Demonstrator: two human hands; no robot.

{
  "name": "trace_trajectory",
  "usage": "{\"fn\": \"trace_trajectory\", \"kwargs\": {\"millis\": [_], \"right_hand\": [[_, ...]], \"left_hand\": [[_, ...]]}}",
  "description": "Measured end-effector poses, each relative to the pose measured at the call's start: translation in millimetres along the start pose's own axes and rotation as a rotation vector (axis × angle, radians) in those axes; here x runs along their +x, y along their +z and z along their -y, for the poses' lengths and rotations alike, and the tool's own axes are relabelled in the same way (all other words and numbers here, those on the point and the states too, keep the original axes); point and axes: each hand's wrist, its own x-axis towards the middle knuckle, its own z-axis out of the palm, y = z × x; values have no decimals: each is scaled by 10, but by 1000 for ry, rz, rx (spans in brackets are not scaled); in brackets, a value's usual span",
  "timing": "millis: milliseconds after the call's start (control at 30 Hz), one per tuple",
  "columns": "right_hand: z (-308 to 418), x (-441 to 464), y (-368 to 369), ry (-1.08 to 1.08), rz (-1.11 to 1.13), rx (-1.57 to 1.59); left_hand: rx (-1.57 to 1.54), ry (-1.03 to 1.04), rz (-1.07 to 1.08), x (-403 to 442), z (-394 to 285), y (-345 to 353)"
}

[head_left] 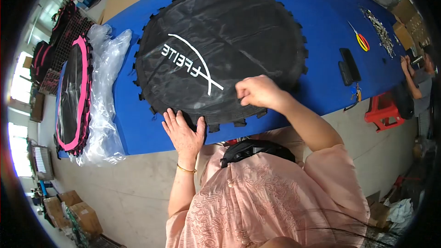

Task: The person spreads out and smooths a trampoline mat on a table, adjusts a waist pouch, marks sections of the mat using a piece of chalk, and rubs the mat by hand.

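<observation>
A round black mesh trampoline mat (248, 32) with tabs around its rim lies flat on the blue table. White lettering and a curved line mark its left half, reading mirrored from here. My left hand (184, 133) rests flat on the mat's near edge, fingers spread and thumb out to the side. Above the mat's near right part, my right hand (259, 93) is closed with its fingers curled together. Whatever those fingers may hold is hidden, and I cannot tell whether they touch the mat.
Clear plastic sheeting (103, 96) and a pink-edged black mat (73, 96) lie at the left. On the right are scissors (360, 39), a black case (350, 65), keys (357, 93) and small metal parts (381, 32). A red stool (383, 110) and another person's arm (410, 76) are beyond.
</observation>
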Motion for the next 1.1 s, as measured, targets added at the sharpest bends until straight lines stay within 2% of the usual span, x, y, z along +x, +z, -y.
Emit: {"fn": "trace_trajectory", "kwargs": {"millis": [33,67,133,200,267,333,533,600,667,700,767,800,900,1100], "right_hand": [[-187,-57,-58,-31,-48,2],[-300,-146,-147,36,-91,84],[-452,-248,-367,134,-102,-64],[-548,-266,-464,224,-107,7],[-533,-151,-384,212,-118,21],[-381,84,-186,22,-220,-102],[133,494,279,-128,-209,-189],[40,413,120,-60,-148,-125],[-220,261,-114,84,-190,-131],[-437,144,-256,56,-228,-69],[-614,-53,-532,264,-226,-99],[-771,-107,-583,261,-280,-182],[-861,-206,-650,370,-271,-106],[-208,111,-36,-18,-202,-37]], "left_hand": [[-1,2,-4,-5,2,10],[-5,-2,-2,-5,-1,9],[-2,-3,4,12,-21,-1],[2,-3,1,13,-22,13],[12,3,-1,12,-26,10],[1,2,3,18,-34,-11],[-6,0,12,17,-24,-27],[-6,0,0,7,-7,-14],[-14,-2,-8,-5,-5,1],[-16,-2,-7,-2,-12,-7],[-23,2,-4,16,-23,-14],[-12,1,-3,16,-28,-17],[-3,2,-4,9,-27,-5],[5,6,-10,2,-28,6]]}}
